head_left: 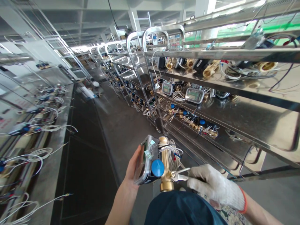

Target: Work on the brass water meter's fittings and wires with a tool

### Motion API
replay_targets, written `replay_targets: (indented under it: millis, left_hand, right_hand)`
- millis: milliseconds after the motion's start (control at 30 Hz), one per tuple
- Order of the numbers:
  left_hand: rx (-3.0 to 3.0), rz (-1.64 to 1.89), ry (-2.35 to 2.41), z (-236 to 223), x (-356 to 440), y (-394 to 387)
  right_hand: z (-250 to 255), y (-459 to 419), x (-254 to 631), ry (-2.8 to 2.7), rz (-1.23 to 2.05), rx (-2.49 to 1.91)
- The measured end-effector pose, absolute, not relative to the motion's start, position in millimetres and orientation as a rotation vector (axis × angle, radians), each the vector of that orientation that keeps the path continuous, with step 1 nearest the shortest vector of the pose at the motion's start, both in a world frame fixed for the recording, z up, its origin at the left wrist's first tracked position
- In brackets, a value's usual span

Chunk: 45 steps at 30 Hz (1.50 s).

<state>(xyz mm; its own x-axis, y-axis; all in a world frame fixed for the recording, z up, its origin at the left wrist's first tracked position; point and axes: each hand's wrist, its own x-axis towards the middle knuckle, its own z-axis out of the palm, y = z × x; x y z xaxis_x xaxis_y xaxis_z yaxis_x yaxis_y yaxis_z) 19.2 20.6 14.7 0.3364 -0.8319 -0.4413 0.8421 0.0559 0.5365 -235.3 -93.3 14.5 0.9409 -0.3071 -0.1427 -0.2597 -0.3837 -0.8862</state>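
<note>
Evidently, the meter (152, 162) is well advanced in assembly, judged by its main parts. It is held up over the aisle floor (122, 125), clear of the rack (161, 114) and the bench (58, 125). The left hand (132, 175) is bare and partly closed, thumb and palm along the side of the clear cover (142, 165); the far fingers are hidden, so their grip cannot be verified. The right hand (211, 184), in a pale glove with an orange cuff (243, 200), is mostly closed, fingertips on the outer end of a pronged piece (180, 175). The inner end of this piece meets the side of the brass pipe (165, 159); whether it is a tool or a fitting cannot be told. Noted as in place: the cover, the blue cap (157, 168) beside the pipe, and pale tabs (150, 151) on the housing. The cable (173, 153) is gathered in loops beside the pipe. The point under the right hand appears to be the one receiving attention; its tightness or completion cannot be confirmed. The pipe's lower threaded end (167, 186) shows no fitting. Similar units (195, 94) lie on the rack, and loose cables (50, 153) lie along the bench.
</note>
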Motion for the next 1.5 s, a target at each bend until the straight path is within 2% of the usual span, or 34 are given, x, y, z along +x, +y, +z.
replay_targets:
  millis: [200, 333, 467, 600, 733, 900, 1100, 1333, 1433, 1500]
  left_hand:
    - [0.815, -1.269, -0.038, 23.4, 13.1, 21.2]
    - [0.879, -1.169, -0.037, 21.7, 2.3, 26.2]
    - [1.126, -0.805, -0.270, 6.9, -18.7, 28.6]
    - [1.336, -0.455, -0.657, -6.9, -32.4, 30.0]
    - [1.258, -0.574, -0.471, -3.0, -26.4, 27.9]
    - [0.983, -0.995, 0.014, 22.7, -4.2, 19.2]
    - [0.887, -1.235, 0.058, 23.0, 13.7, 20.3]
    - [0.945, -1.172, 0.113, 24.1, 1.2, 18.6]
    - [1.045, -1.108, 0.045, 23.3, -11.8, 19.9]
    - [1.185, -0.959, -0.153, 17.9, -22.9, 21.2]
  right_hand:
    - [23.8, -90.4, -232.2, 0.400, -0.055, -2.030]
    - [-6.8, -81.1, -225.2, 0.547, -0.190, -1.925]
    - [-51.0, -58.7, -197.1, 0.735, -0.272, -1.390]
    - [-56.9, -42.6, -172.9, 0.730, -0.343, -0.952]
    - [-38.3, -49.4, -192.2, 0.675, -0.247, -1.117]
    - [-26.2, -71.2, -224.6, 0.635, -0.225, -1.693]
    - [-4.3, -81.6, -222.6, 0.382, -0.162, -1.915]
    - [1.5, -82.6, -226.7, 0.455, -0.206, -1.971]
    - [-22.7, -75.1, -222.0, 0.571, -0.288, -1.859]
    - [-47.3, -65.7, -210.3, 0.676, -0.325, -1.617]
